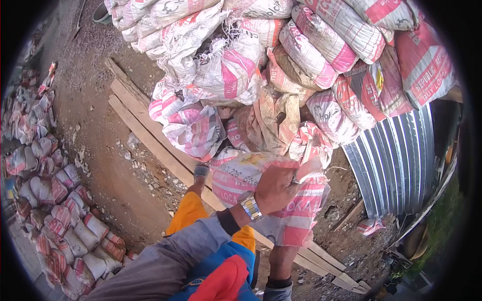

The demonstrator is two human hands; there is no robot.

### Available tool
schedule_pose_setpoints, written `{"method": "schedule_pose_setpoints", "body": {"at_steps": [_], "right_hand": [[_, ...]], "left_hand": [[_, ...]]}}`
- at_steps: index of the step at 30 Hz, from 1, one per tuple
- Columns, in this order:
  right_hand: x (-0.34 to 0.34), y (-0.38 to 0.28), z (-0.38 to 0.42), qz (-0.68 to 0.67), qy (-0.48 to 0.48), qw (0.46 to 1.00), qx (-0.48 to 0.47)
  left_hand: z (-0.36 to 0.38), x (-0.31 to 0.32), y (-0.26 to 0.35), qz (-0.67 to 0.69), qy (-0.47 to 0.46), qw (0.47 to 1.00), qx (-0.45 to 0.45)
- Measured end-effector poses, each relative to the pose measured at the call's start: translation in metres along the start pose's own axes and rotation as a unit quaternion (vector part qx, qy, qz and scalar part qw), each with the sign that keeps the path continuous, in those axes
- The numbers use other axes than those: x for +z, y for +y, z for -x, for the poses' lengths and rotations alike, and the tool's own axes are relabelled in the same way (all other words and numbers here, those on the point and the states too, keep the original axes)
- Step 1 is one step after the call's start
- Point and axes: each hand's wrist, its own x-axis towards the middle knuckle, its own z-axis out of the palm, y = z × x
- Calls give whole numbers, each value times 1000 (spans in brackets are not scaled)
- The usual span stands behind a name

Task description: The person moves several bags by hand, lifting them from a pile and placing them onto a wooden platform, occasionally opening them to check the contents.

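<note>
My left hand, with a metal watch at its wrist, is closed on the upper part of a pink and white woven sack. The sack looks bulky and has printed lettering. My right forearm reaches up to its lower edge; the right hand is hidden by the sack. Right behind it lies another printed sack, close to my left wrist. A brown, dirty sack and a knotted pink and white one are just beyond.
A high pile of filled sacks rises ahead. Corrugated metal sheets lean at right. Long wooden planks cross the dirt by my foot. More stacked sacks stand at left, and gravel lies at upper left.
</note>
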Motion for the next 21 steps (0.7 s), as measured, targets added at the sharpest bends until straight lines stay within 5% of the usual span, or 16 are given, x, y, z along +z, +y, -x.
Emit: {"method": "schedule_pose_setpoints", "body": {"at_steps": [1,6,8,10,14,16,17,19,21], "right_hand": [[-22,-27,-14,-74,-11,996,51],[-45,-56,-60,48,83,994,-47],[-46,-72,-91,-27,168,985,-18],[-31,-61,-114,57,112,992,-32],[87,-29,-181,-54,149,985,-66],[166,28,-214,110,65,982,-137],[182,27,-229,77,34,996,-25],[180,13,-254,-116,56,992,-13],[176,41,-249,124,57,982,-132]], "left_hand": [[-14,0,12,4,22,1000,17],[-86,-5,39,33,80,992,97],[-116,-8,39,-62,166,961,212],[-139,-9,22,-28,145,968,202],[-164,33,-95,160,130,969,135],[-152,61,-185,152,26,988,-5],[-141,81,-231,129,35,991,-10],[-135,94,-266,95,52,994,-3],[-142,91,-250,87,28,996,-23]]}}
